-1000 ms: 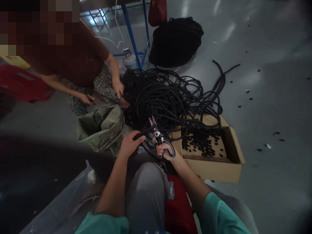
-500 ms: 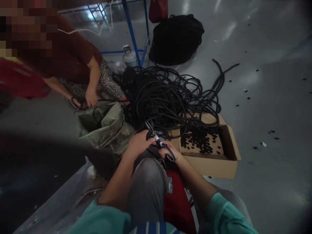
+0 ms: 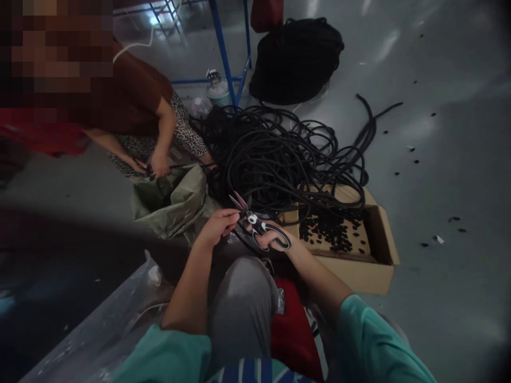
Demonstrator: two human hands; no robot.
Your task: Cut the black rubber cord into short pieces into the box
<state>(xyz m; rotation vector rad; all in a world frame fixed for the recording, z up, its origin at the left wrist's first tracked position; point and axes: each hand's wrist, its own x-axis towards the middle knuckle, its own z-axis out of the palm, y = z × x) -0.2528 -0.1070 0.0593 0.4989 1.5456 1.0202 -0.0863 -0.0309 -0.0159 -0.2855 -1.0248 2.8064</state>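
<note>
Scissors [image 3: 252, 218] with black and white handles are in my right hand [image 3: 271, 236], thumb and fingers through the loops. Their blades stand apart and point away from me to the upper left. My left hand [image 3: 219, 226] is closed, its fingertips pinching a black cord [image 3: 244, 240] beside the blades. From there the cord hangs down between my hands. Just beyond the scissors lies a big tangle of black cord [image 3: 267, 154]. To the right of my right hand, a cardboard box [image 3: 351, 274] holds many small black pieces [image 3: 329, 231].
An olive sack [image 3: 171, 205] stands open at left, beside a co-worker [image 3: 139, 90] whose hands hold black cord. Behind the tangle are a coiled black bundle [image 3: 295, 61] and a blue metal frame [image 3: 223, 48]. Clear plastic sheeting [image 3: 107, 324] lies lower left. Black bits dot the floor at right.
My left hand has moved left, slightly away from the scissors. The scissors have opened wider and turned in my right hand. The whole view has shifted a little.
</note>
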